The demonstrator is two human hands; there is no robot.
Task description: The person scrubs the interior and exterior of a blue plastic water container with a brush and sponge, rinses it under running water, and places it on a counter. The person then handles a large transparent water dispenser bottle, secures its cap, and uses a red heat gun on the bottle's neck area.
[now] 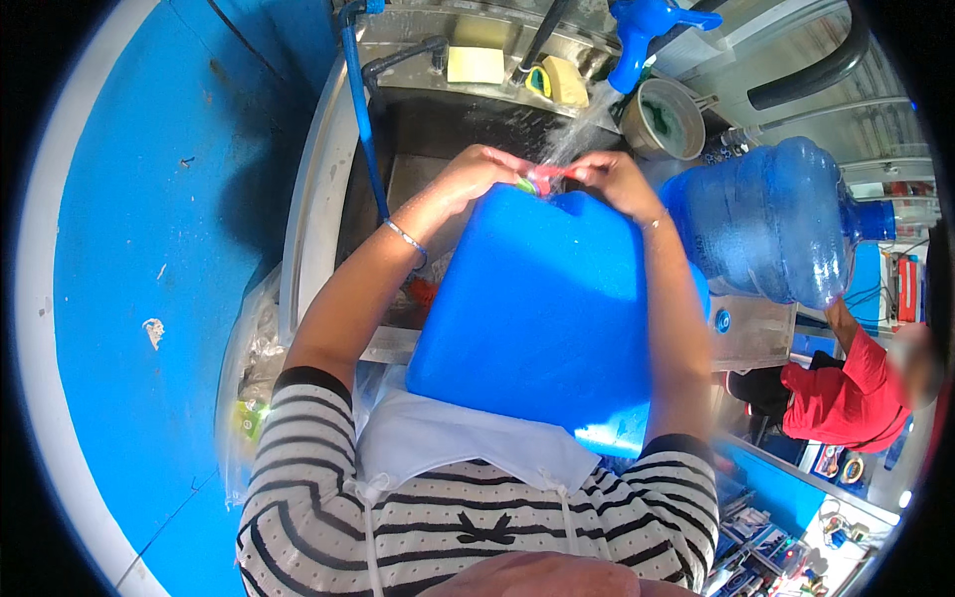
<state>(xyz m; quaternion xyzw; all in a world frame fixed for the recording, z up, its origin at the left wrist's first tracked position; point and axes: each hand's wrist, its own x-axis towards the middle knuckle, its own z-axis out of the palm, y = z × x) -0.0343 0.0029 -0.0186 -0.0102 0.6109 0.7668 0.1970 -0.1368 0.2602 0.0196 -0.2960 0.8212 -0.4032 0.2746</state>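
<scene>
A large blue plastic container leans between my forearms, over the front edge of a stainless steel sink. At its far top end, my left hand and my right hand pinch a small red item between them. Whether it is a cap or a cloth is hard to tell. Something green and purple shows beside my left fingertips. Running water from a blue plastic faucet splashes over the red item and my fingers.
Two sponges sit on the sink's back ledge. A pail of sudsy liquid stands behind my right hand. At right, a large clear-blue water jug lies sideways, near a person in red. A blue wall borders the left.
</scene>
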